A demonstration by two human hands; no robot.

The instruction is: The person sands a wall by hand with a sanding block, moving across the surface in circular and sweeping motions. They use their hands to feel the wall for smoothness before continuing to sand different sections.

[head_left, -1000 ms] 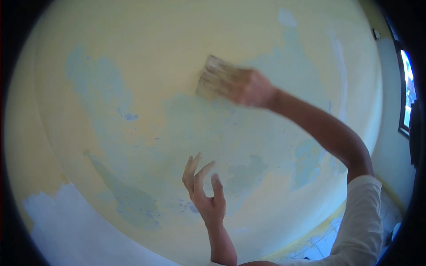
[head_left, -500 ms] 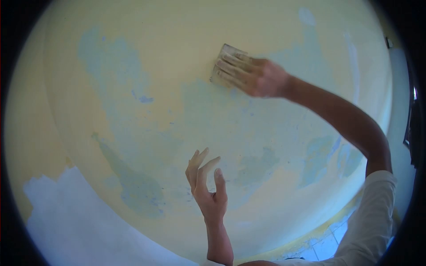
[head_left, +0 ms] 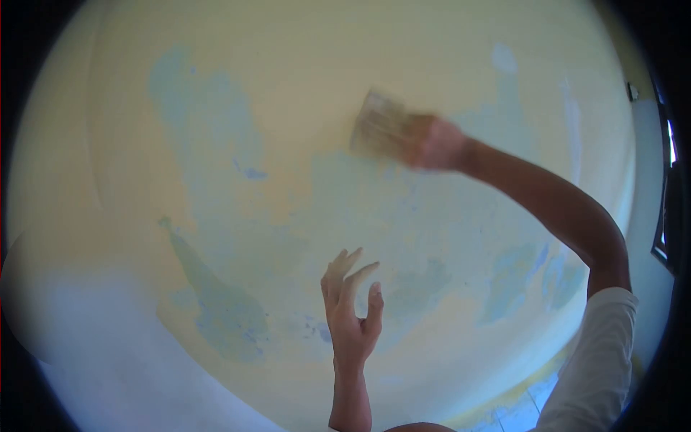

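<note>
wall [head_left: 288, 86] fills almost the whole round, fisheye view, painted pale yellow with large worn patches where light blue and grey-blue show through. a broad whitish area is seen at the lower left of the wall, and a small darker blue fleck sits left of centre.

right hand [head_left: 432, 142] is raised high, right of the middle, and is pressed flat against the wall. a small flat sanding pad [head_left: 377, 128], pale and dusty, is held under its fingers, which lie close together across the pad's back and clamp it to the surface. the hand and pad are blurred, so the exact grip of the thumb cannot be told. the pad lies on yellow paint just above a big blue-grey patch. the bare forearm runs down and to the right from the hand, and a white sleeve [head_left: 594, 360] is seen at the lower right edge.

left hand [head_left: 351, 317] is held up in the lower middle of the view, well below the pad and well apart from it. nothing is held in it. its fingers are spread slightly apart and point upward, with the thumb set off to the right side. whether the fingertips touch the wall or hover just in front of it cannot be told. blue specks of old paint are seen on the wall just beside this hand.

at the far right edge a dark window frame [head_left: 666, 194] is partly seen, and a strip of pale floor tiles [head_left: 515, 410] shows at the bottom right, below the wall.
</note>
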